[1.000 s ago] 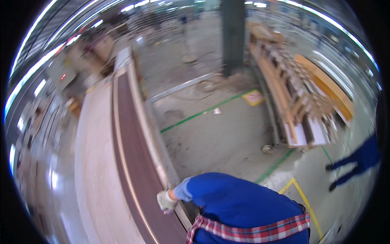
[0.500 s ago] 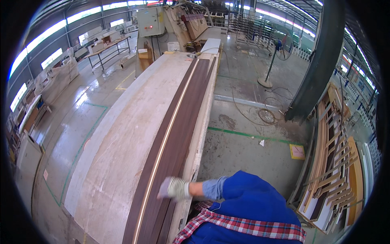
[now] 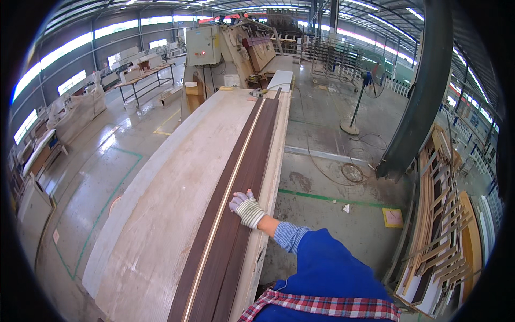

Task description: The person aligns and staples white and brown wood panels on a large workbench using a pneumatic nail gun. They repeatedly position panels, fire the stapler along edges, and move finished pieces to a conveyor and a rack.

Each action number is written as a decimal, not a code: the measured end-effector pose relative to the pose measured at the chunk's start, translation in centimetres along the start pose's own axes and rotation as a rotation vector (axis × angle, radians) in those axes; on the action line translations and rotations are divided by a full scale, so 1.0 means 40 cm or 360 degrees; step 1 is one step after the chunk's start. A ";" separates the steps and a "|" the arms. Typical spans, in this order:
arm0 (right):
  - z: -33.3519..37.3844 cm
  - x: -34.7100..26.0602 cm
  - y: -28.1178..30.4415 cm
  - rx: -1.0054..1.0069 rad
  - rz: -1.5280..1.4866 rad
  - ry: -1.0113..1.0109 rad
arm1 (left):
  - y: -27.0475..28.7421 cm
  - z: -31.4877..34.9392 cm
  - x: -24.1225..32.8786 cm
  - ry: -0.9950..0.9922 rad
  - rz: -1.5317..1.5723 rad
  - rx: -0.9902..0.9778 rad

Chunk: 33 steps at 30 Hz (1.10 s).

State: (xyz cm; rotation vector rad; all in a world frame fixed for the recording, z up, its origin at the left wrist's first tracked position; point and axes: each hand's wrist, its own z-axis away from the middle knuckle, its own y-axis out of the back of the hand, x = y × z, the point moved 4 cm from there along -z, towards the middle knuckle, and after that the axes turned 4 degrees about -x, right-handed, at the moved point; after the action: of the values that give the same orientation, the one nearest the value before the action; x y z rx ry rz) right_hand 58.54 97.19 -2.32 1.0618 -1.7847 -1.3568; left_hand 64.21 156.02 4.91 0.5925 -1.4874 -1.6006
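Observation:
My right hand (image 3: 247, 209), in a striped knit glove with greyish-purple fingers, rests over the dark brown wood-grain boards (image 3: 242, 236). Its fingers are spread a little and hold nothing that shows. The fingertips are close to a narrow pale strip (image 3: 216, 228) that runs lengthwise between the dark boards. Under these lies a long, pale, worn worktop (image 3: 161, 225). My left hand is out of the picture.
A control box (image 3: 204, 45) with a red light stands by machinery beyond the far end of the bench. To the right are a dark pillar (image 3: 413, 102), a standing fan (image 3: 367, 80), a hose (image 3: 351, 173) on the floor, and a rack of boards and strips (image 3: 437, 236).
My right hand has moved forward along the dark boards, away from my body. It was blurred before and shows sharply now. The view has shifted slightly.

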 end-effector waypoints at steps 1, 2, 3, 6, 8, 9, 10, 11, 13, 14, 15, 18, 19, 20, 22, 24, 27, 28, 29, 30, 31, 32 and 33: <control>-0.008 -0.015 0.003 -0.0020 -0.0026 -0.0009 | 0.007 0.001 0.000 -0.0006 -0.0011 0.0042; -0.014 -0.030 0.005 -0.0056 -0.0015 0.0035 | 0.015 0.005 -0.001 -0.0012 -0.0026 0.0078; -0.019 -0.046 0.008 -0.0059 -0.0037 0.0041 | 0.021 0.005 -0.002 -0.0011 -0.0037 0.0109; -0.032 -0.097 0.022 -0.0011 -0.0023 0.0103 | 0.039 0.017 -0.017 0.0007 -0.0054 0.0249; -0.038 -0.129 0.026 -0.0127 -0.0063 0.0144 | 0.040 0.023 -0.033 0.0023 -0.0080 0.0222; -0.041 -0.146 0.033 -0.0144 -0.0045 0.0173 | 0.041 0.027 -0.042 0.0035 -0.0090 0.0218; -0.043 -0.162 0.043 -0.0121 -0.0036 0.0190 | 0.042 0.030 -0.054 0.0055 -0.0064 0.0228; -0.045 -0.178 0.053 -0.0099 -0.0015 0.0201 | 0.042 0.034 -0.066 0.0064 -0.0040 0.0223; -0.047 -0.211 0.066 -0.0148 -0.0001 0.0216 | 0.044 0.036 -0.092 0.0096 -0.0016 0.0216; -0.049 -0.229 0.069 -0.0213 -0.0006 0.0225 | 0.045 0.038 -0.105 0.0111 0.0001 0.0210; -0.050 -0.243 0.071 -0.0278 -0.0009 0.0237 | 0.046 0.038 -0.118 0.0130 0.0019 0.0206; -0.050 -0.284 0.076 -0.0258 -0.0007 0.0253 | 0.048 0.042 -0.156 0.0200 0.0082 0.0202; -0.049 -0.292 0.072 -0.0269 -0.0014 0.0262 | 0.047 0.042 -0.167 0.0222 0.0110 0.0199; -0.050 -0.298 0.065 -0.0282 -0.0021 0.0266 | 0.047 0.042 -0.178 0.0232 0.0120 0.0195; -0.049 -0.308 0.053 -0.0244 -0.0020 0.0248 | 0.047 0.042 -0.202 0.0259 0.0145 0.0194; -0.046 -0.325 0.040 -0.0217 -0.0027 0.0247 | 0.052 0.045 -0.222 0.0194 0.0087 0.0178; -0.037 -0.366 0.029 -0.0226 -0.0041 0.0243 | 0.071 0.059 -0.251 0.0163 0.0007 0.0209; -0.034 -0.382 0.033 -0.0206 -0.0044 0.0248 | 0.081 0.065 -0.257 0.0164 -0.0027 0.0233; -0.032 -0.396 0.035 -0.0249 -0.0031 0.0239 | 0.089 0.063 -0.257 0.0119 -0.0081 0.0320; -0.031 -0.409 0.045 -0.0198 -0.0022 0.0228 | 0.094 0.065 -0.255 0.0098 -0.0078 0.0382; -0.032 -0.415 0.051 -0.0217 -0.0006 0.0212 | 0.092 0.049 -0.251 0.0049 -0.0067 0.0467; -0.033 -0.426 0.050 -0.0336 -0.0012 0.0244 | 0.091 0.039 -0.248 -0.0013 -0.0059 0.0572; -0.038 -0.431 0.062 -0.0230 0.0143 0.0201 | 0.080 0.021 -0.244 -0.0104 -0.0050 0.0678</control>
State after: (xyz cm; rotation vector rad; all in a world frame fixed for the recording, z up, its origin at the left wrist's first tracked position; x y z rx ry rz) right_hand 67.26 112.14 0.08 0.9563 -1.5984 -1.3131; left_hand 69.50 164.76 6.16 0.8078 -1.8944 -1.3395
